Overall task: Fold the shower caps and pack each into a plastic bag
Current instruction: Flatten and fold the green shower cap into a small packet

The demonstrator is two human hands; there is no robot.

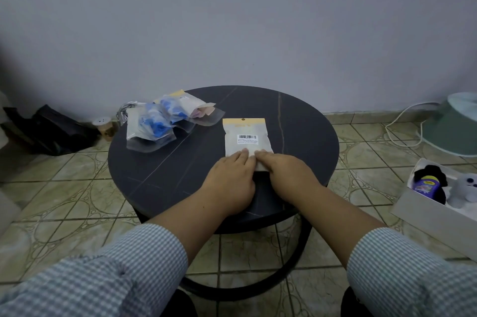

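**Both Hands Press a Packed Bag Flat on the Round Table**

Seen from the head camera, a person's left hand (230,179) and right hand (285,174) lie side by side on the near end of a white plastic bag (246,139), fingers straight and together, palms down, gripping nothing. The fingertips of the two hands almost meet on the bag's lower part; its yellow header strip and barcode label lie beyond them, pointing away from the person. The pose reads as pressing: most likely flattening the bag or closing its near end, which the hands cover, so whether it is sealed cannot be told. What it holds is not visible through the white face either.

Both forearms reach forward from checked sleeves (144,260) and angle inward to meet at the bag, wrists low over the dark table (165,177).

Beyond the left hand and further left, a heap of packed bags (165,120) shows blue shower caps through clear plastic, apparently set aside as finished to keep the space in front of the hands free.

Well right of the right hand, on the tiled floor, an open box (436,213) holds a small purple bottle and soft items.
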